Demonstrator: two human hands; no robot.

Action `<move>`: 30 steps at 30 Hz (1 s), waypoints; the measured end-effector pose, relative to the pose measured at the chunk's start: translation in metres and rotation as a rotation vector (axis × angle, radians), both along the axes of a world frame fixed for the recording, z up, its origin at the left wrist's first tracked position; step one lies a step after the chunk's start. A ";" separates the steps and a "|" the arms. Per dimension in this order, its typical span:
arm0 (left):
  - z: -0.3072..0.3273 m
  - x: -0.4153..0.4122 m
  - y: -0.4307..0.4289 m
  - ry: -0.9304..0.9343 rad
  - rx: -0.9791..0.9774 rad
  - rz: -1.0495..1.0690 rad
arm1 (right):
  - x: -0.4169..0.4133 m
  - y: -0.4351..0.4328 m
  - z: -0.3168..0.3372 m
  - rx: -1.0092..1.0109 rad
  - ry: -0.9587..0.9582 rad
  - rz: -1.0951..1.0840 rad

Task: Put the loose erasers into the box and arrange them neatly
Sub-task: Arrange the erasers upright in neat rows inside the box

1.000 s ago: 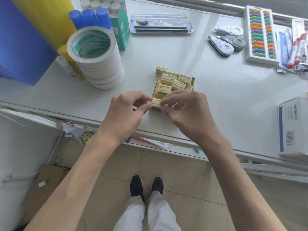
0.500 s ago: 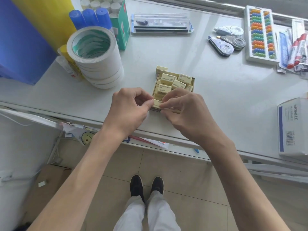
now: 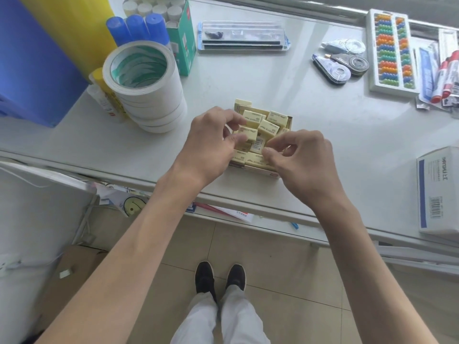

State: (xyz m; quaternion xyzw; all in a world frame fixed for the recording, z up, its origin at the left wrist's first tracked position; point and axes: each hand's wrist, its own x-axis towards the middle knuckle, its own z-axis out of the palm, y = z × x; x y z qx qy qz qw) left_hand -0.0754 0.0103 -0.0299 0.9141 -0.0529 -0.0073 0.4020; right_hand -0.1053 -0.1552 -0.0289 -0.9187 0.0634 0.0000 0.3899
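Observation:
A small open cardboard box (image 3: 258,170) stands near the table's front edge, packed with several pale yellow erasers (image 3: 278,118). Those in the far half lie jumbled and tilted; a near row (image 3: 250,158) lies flatter. My left hand (image 3: 211,142) reaches in from the left, thumb and index finger pinching one eraser (image 3: 248,133) in the middle. My right hand (image 3: 303,157) hovers over the box's near right part, its thumb and index fingertips closed on an eraser with a barcode label (image 3: 258,146). A pale yellow piece (image 3: 243,103) sticks out behind the far left corner.
A stack of tape rolls (image 3: 146,88) stands left of the box, with blue-capped glue sticks (image 3: 135,28) and a green carton (image 3: 185,43) behind. A ruler pack (image 3: 243,37), correction tapes (image 3: 340,67), an abacus (image 3: 390,50), markers (image 3: 447,73) and a white box (image 3: 439,192) lie far and right.
Both hands were together at the box's near left corner on one eraser. My left hand has moved farther in onto a middle eraser; my right hand has shifted right and up.

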 end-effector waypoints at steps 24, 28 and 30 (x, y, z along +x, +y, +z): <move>0.010 -0.020 0.019 0.114 0.089 -0.153 | 0.022 0.000 0.001 -0.084 -0.078 -0.013; 0.010 -0.016 0.016 0.103 0.112 -0.165 | 0.024 -0.002 0.004 -0.110 -0.077 0.050; 0.007 -0.017 0.016 0.109 0.127 -0.169 | 0.023 -0.004 0.005 -0.102 -0.078 0.064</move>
